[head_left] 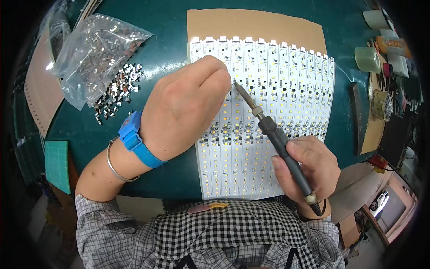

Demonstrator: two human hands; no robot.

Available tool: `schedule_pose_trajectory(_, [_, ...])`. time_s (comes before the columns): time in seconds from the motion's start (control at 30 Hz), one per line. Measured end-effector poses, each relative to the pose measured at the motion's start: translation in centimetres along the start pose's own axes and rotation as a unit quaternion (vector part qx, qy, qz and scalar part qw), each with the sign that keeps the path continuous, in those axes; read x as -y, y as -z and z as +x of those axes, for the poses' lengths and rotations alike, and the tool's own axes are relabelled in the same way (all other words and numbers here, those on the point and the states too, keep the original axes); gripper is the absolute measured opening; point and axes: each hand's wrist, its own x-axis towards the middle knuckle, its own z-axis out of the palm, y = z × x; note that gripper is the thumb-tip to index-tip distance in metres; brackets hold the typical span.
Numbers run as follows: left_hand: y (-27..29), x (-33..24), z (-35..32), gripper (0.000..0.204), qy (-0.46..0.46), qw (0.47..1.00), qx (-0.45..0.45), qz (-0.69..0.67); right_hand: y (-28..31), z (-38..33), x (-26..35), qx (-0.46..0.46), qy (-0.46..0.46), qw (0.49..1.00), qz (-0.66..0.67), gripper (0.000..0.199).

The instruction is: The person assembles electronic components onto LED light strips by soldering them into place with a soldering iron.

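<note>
My right hand (309, 168) grips a soldering iron (278, 134) by its dark handle, its cord trailing past my wrist. The iron's tip points up and left and meets an LED circuit board panel (264, 157) beside the fingers of my left hand (190, 101). That hand is closed over the panel's upper left, with a blue wrist strap (134, 136) and a metal bangle on its arm. Whatever its fingertips pinch is hidden behind the hand. The white panel is made of long strips side by side, with small yellow LEDs, black parts and white connectors along the far edge.
A brown cardboard sheet (255, 22) lies under the panel's far end. To the left, a clear plastic bag (101, 54) of small connectors sits beside a loose pile (120, 87) of them. Tape rolls (367, 59) and a dark bar (356, 116) are on the right.
</note>
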Motion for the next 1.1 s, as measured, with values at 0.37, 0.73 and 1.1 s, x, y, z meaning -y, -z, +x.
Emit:
schedule_pose_trajectory(0.37, [0.1,-0.3,0.0,0.018,-0.014,1.0,-0.02,-0.01,2.9,-2.9,-0.3,-0.236,-0.09,0.964,0.078,0.03])
schedule_pose_trajectory(0.73, [2.6,-1.0,0.0,0.013,0.035,0.998,-0.049,-0.019,14.9,-8.8,-13.5,-0.407,-0.204,0.782,-0.426,0.034])
schedule_pose_trajectory(1.1, [2.6,-0.4,-1.1,0.014,0.034,0.999,-0.021,-0.001,7.6,-4.3,-0.8,-0.344,-0.035,0.938,0.017,0.025])
